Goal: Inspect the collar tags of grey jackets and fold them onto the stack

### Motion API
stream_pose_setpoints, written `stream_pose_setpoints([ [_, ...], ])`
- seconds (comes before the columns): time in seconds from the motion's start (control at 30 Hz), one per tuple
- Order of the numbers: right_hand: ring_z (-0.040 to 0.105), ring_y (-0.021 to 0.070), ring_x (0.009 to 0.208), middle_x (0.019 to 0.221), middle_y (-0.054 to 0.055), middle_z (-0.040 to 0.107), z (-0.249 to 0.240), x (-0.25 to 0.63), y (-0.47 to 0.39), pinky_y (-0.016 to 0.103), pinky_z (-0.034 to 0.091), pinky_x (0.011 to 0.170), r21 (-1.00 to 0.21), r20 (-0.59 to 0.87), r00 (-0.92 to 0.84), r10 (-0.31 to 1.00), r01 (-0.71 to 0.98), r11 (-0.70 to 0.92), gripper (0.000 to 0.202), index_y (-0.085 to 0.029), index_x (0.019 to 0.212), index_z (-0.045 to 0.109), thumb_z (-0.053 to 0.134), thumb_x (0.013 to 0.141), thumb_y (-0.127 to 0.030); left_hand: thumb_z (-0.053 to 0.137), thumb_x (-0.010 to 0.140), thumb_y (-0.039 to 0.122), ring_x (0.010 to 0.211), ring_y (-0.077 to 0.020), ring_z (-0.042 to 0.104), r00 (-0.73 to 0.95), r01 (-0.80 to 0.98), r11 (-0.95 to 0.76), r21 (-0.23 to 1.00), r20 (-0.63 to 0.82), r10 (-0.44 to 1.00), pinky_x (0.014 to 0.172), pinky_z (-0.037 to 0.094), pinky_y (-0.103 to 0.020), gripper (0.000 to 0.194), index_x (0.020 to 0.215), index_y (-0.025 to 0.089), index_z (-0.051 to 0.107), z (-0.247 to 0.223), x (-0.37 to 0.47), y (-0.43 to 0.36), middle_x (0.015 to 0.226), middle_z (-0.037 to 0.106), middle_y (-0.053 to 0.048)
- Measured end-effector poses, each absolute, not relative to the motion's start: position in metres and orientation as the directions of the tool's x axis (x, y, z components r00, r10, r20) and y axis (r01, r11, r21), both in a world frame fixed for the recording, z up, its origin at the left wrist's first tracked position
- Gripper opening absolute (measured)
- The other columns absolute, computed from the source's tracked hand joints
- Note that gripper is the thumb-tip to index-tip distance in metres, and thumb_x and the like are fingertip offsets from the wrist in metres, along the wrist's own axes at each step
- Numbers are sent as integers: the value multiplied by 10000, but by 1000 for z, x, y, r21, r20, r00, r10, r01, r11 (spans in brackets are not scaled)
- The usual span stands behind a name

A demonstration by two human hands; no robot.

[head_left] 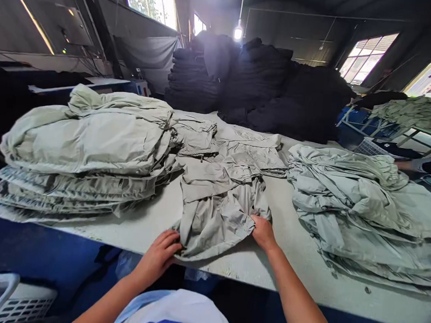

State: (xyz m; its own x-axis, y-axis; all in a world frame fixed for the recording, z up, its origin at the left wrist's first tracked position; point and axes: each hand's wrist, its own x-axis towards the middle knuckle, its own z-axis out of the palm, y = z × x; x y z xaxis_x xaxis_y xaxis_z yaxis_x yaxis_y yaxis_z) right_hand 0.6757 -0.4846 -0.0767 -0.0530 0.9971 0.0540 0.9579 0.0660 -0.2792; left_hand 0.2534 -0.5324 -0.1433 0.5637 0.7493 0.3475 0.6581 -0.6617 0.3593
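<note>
A light grey-green jacket (pixel 219 208) lies crumpled on the pale table in front of me, its hem towards me. At the hem's near left corner, my left hand (pixel 162 251) has its fingers curled over the cloth, with the thumb mostly hidden. My right hand (pixel 264 232) grips the right end of the hem, its fingertips partly tucked into the fabric. Between the hands the hem sags in a curve. The jacket's upper part and gathered cuff reach back towards other loose garments (pixel 246 146) of the same colour.
A tall stack of similar garments (pixel 91 138) stands left, another pile (pixel 362 216) right on the table (pixel 245 269). Dark cloth heaps (pixel 258 81) rise behind. A white basket (pixel 24 300) sits at lower left. Another person's arm (pixel 414 164) reaches in at the right edge.
</note>
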Motion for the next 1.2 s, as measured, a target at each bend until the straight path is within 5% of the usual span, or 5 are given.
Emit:
stream_pose_setpoints([
  [0.3, 734, 255, 944, 1039, 86, 803, 3, 652, -526, 282, 462, 737, -8, -48, 93, 995, 996, -93, 338, -258, 1054, 796, 578, 855, -94, 502, 937, 149, 851, -261, 733, 104, 947, -138, 292, 127, 986, 797, 544, -331, 254, 1087, 215, 697, -66, 213, -464, 847, 752, -83],
  [0.53, 618, 297, 1311, 1429, 133, 655, 83, 636, -561, 426, 510, 1068, -419, 796, 232, 559, 878, 233, 462, -221, 1466, 598, 411, 1053, -311, 471, 1007, 305, 1155, -211, 666, -289, 408, -509, 758, 637, 715, 1009, 521, -316, 429, 1417, 247, 578, 43, 227, -494, 1310, 688, -75],
  [0.8, 726, 195, 721, 925, 73, 768, 87, 660, -636, 302, 586, 675, -885, -207, -625, 753, 447, 128, 759, -219, 1403, 685, 814, 802, -664, 757, 866, 585, 821, -224, 747, 820, 299, -226, 927, -128, 558, 761, 598, -305, 532, 1282, 253, 763, 24, 173, -552, 957, 804, -68],
  [1.0, 721, 275, 1076, 1157, 121, 778, 21, 626, -562, 423, 570, 976, -779, -21, -92, 996, 626, 41, 488, -206, 1263, 757, 673, 928, -551, 508, 1051, 481, 1137, -223, 707, 750, 298, -560, 773, 174, 639, 1029, 538, -327, 396, 1187, 238, 789, -7, 267, -497, 1216, 781, -85],
  [1.2, 717, 259, 1078, 1170, 110, 780, -38, 591, -510, 370, 558, 989, -515, -22, -216, 976, 839, 174, 288, -215, 1164, 797, 569, 994, -264, 556, 1018, 362, 1342, -330, 592, 616, 607, -630, 484, 214, 758, 1135, 495, -491, 489, 1473, 192, 613, -61, 332, -438, 1496, 597, -186],
])
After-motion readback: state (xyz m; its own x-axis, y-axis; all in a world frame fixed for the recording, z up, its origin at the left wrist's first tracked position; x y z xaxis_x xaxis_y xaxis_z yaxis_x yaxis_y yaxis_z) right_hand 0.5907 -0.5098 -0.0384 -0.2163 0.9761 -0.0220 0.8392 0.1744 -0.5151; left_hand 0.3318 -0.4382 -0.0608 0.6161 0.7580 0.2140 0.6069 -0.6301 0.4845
